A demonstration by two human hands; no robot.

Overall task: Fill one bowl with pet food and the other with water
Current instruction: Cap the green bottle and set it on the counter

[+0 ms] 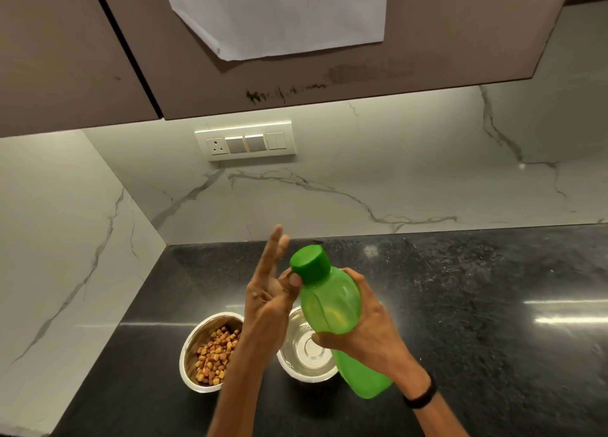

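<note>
A green plastic bottle [332, 308] with a green cap [309, 263] is held tilted above the counter, my right hand [368, 331] gripping its middle. My left hand [268, 288] is beside the cap with fingers spread, its thumb touching the cap's lower edge. Below the hands stand two steel bowls. The left bowl [194, 344] holds brown and yellow pet food [214, 354]. The right bowl [306, 354] shows a bare shiny bottom and is partly hidden by the bottle and my hands.
The bowls stand on a black stone counter [477, 305] in a corner of white marble walls. A switch panel [245, 140] is on the back wall. Brown overhead cabinets [329, 74] hang above, with a white paper [279, 15] stuck to one.
</note>
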